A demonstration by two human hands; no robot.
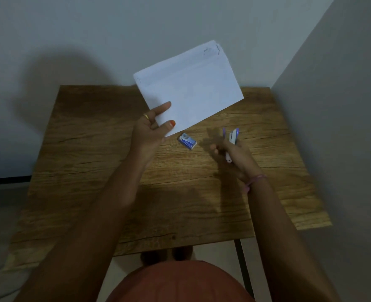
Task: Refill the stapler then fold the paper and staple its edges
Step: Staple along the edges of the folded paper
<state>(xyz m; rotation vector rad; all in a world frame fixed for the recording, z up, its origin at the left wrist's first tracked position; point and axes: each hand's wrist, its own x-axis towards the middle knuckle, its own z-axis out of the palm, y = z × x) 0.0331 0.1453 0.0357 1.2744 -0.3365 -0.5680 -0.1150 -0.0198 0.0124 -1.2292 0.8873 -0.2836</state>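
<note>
The left hand (153,125) holds the folded white paper (189,88) up above the far half of the wooden table (136,192), pinching it at its near left corner: the thumb, with an orange-painted nail, lies on the upper face of the sheet, while the forefinger runs along the left edge and the other fingers curl behind it. A gold ring (146,116) sits on one finger of this hand. The paper is tilted, its far right corner raised toward the wall, and small dark marks show near that corner; whether they are staples cannot be told. The right hand (230,149) grasps the stapler (231,141), a small white and purple one, with the fingers wrapped round its body; the stapler points away from the person, its two arms parted a little at the far end. A pink band (255,180) circles the right wrist. Between the two hands, lying flat on the table, is a small blue staple box (187,141), just below the paper's lowest corner and apart from both hands.
</note>
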